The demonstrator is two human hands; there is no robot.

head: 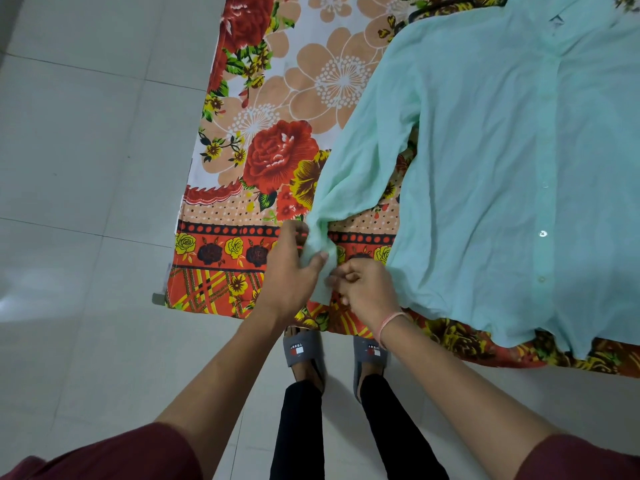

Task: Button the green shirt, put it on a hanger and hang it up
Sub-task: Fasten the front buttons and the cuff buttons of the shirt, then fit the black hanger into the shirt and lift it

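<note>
Hands pinch shirt cuff at bedsheet edge.

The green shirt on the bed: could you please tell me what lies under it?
The green shirt lies flat on a floral bedsheet, which shows around it and faintly through the fabric. Both hands hold its sleeve cuff. Anything else beneath is covered.
</note>
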